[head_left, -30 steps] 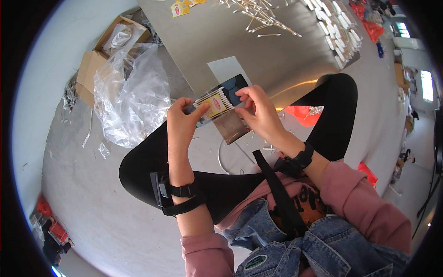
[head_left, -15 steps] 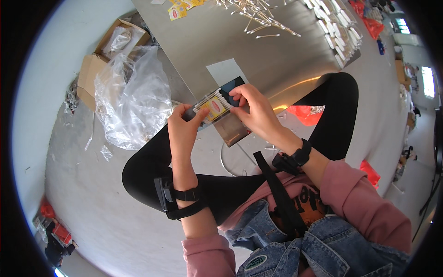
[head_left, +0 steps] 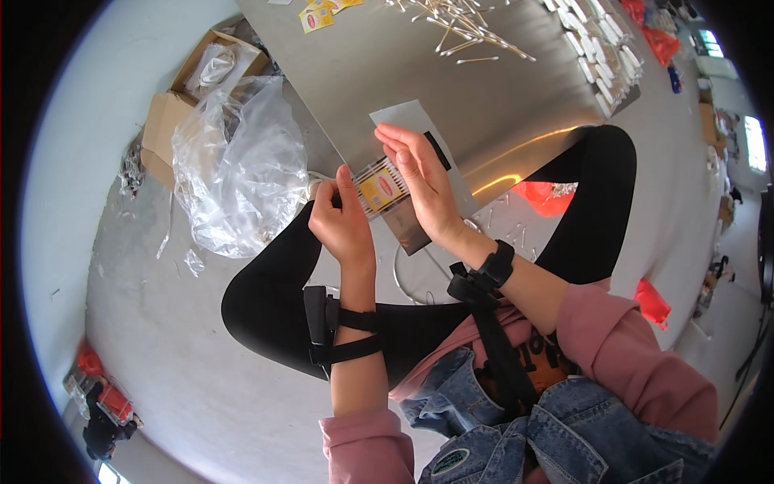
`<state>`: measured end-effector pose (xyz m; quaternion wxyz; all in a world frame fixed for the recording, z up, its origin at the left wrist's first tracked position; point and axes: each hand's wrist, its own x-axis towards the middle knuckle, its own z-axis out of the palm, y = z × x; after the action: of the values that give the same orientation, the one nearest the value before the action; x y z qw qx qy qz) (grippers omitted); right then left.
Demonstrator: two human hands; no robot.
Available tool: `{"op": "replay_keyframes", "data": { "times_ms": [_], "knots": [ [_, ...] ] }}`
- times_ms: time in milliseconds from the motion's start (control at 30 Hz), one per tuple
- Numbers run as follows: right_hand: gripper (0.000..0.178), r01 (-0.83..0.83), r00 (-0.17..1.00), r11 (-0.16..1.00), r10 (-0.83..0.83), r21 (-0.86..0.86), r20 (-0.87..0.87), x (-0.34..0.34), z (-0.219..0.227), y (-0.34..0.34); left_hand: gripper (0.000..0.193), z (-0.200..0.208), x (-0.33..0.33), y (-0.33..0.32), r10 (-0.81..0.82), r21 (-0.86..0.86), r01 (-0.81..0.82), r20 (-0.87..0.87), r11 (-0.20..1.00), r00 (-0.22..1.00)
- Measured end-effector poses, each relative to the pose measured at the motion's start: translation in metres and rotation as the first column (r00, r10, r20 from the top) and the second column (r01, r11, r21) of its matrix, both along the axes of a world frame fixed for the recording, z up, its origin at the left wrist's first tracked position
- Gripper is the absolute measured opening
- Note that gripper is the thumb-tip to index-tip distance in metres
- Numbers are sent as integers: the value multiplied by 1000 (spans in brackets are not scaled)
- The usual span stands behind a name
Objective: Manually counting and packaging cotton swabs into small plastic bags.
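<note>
A flat pack of cotton swabs (head_left: 381, 187) with a yellow label lies between my two hands at the near corner of the metal table. My left hand (head_left: 342, 222) is at its left end, fingers curled in and thumb pointing up along the pack's edge. Whatever those curled fingers may hold is hidden. My right hand (head_left: 422, 184) is open, its fingers stretched out together toward the far left. Its palm side meets the right end of the pack and covers part of it. Beside the right hand, a black strip (head_left: 438, 151) lies over a pale sheet (head_left: 397, 115).
Loose cotton swabs (head_left: 451, 28) are scattered on the metal table (head_left: 355, 73), with yellow labels (head_left: 317, 19) at its far left. White bundles (head_left: 595, 60) stack at its right side. A clear plastic bag (head_left: 238, 173) and an open cardboard box (head_left: 165, 129) sit left on the floor.
My left thumb has come off the pack's face and now stands upright at its end. My right hand has gone from pinching at the pack to stretched fingers alongside it.
</note>
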<state>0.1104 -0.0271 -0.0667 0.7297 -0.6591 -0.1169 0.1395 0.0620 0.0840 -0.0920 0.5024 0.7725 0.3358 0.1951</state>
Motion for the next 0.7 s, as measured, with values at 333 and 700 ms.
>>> {"op": "replay_keyframes", "data": {
  "times_ms": [333, 700],
  "knots": [
    [58, -56, 998, 998, 56, -2, -7, 3, 4, -1, 39, -1, -4, 4, -36, 20, 37, -52, 999, 998],
    [57, 62, 998, 996, -62, 62, -6, 8, -2, -15, 48, 7, -19, -5, 374, -739, -222, 44, 636, 926]
  ]
}}
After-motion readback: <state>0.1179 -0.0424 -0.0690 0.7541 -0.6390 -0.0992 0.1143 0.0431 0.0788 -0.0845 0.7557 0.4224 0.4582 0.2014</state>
